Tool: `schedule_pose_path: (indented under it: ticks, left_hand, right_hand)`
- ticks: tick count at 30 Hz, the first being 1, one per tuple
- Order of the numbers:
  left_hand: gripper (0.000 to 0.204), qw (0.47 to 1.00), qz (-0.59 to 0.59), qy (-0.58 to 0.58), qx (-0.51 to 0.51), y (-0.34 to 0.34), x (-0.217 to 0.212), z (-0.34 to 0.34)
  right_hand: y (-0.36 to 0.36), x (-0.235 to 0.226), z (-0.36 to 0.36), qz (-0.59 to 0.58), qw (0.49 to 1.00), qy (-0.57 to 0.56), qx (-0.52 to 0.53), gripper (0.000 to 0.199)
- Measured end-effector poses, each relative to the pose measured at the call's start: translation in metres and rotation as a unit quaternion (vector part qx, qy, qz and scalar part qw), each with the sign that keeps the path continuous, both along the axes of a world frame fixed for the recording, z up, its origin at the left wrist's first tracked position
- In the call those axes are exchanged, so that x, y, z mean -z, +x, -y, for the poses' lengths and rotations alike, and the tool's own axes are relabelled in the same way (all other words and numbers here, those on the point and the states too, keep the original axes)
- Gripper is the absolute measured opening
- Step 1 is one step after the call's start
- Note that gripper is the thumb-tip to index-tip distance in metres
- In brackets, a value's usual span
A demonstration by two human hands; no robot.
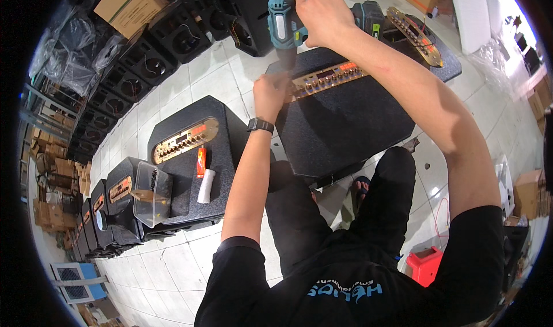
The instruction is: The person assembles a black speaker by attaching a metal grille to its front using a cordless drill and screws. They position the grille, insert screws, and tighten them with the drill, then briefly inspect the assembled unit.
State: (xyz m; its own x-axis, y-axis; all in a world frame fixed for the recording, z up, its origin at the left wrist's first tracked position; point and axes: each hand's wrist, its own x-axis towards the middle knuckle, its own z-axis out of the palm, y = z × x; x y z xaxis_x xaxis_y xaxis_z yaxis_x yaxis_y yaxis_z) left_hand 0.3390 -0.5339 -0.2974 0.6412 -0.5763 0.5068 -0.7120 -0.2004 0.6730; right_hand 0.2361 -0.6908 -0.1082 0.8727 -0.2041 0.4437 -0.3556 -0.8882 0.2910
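One drill [281, 26] fills your closed right hand [327, 20] above the gold panel [329, 80] on the black cabinet [348, 125]; your left hand [271, 93] is blurred at the panel's end, grip unclear. You're likely fastening that end; next, press straight down.

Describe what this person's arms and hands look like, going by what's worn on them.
Both arms have short black sleeves, with the forearms bare below. The left hand has no glove, and a dark watch with a squarish case and dark strap circles that wrist. The right hand is also gloveless, with nothing around its wrist.
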Motion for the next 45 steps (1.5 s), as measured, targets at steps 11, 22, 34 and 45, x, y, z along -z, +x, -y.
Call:
schedule_pose_path:
  ticks: [11, 22, 34, 45]
  left_hand:
    - [0.018, 1.0, -0.021, -0.021, -0.007, 0.001, 0.007, -0.001]
    - [0.015, 0.999, 0.004, -0.035, 0.003, 0.004, 0.011, 0.0]
    - [0.075, 0.941, -0.15, -0.25, 0.174, 0.007, -0.026, 0.03]
    - [0.053, 0.95, -0.116, -0.215, 0.193, 0.019, -0.071, 0.042]
  right_hand:
    - [0.002, -0.01, -0.016, -0.024, 0.998, -0.036, -0.046, 0.069]
    - [0.008, -0.006, -0.018, -0.016, 0.996, -0.077, -0.044, 0.066]
    - [0.007, -0.003, -0.008, -0.007, 0.995, -0.077, -0.064, 0.072]
    - [0.006, -0.006, -0.006, -0.021, 0.998, -0.038, -0.038, 0.069]
